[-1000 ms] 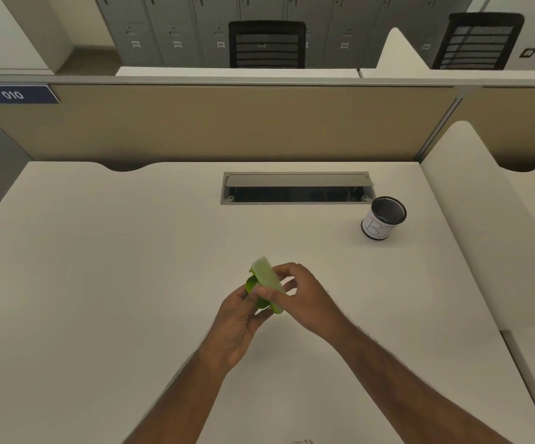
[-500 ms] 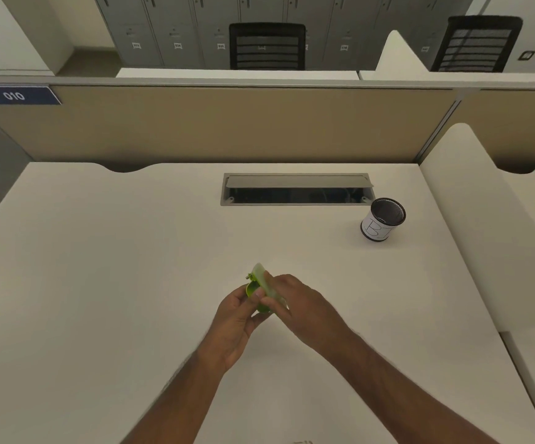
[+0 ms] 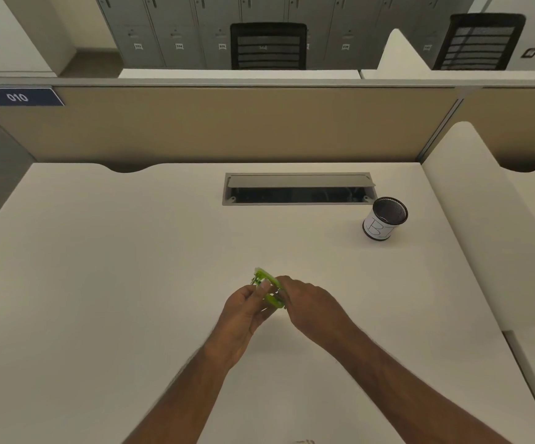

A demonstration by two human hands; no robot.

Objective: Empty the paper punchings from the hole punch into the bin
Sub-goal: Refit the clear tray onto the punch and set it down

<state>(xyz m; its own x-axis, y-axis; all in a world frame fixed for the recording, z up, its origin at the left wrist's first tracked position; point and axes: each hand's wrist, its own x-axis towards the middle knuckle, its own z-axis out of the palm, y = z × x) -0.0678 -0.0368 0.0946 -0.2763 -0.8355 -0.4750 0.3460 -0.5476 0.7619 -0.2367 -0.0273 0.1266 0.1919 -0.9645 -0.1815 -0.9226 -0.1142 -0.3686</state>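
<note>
A small green hole punch (image 3: 267, 288) is held between both hands just above the middle of the white desk (image 3: 99, 283). My left hand (image 3: 243, 310) grips it from the left, thumb on top. My right hand (image 3: 308, 304) closes over its right side and hides much of it. A small round bin (image 3: 384, 219), black mesh with a white paper label, stands upright at the desk's back right, well apart from the hands. No paper punchings are visible.
An open cable tray slot (image 3: 298, 189) is set into the desk behind the hands. A tan partition (image 3: 227, 123) closes the back. A white divider panel (image 3: 484, 225) rises along the right side.
The punch's pale flat underside faced up a second ago; it has turned so its green edge shows. My right hand has slid over it, covering more of it.
</note>
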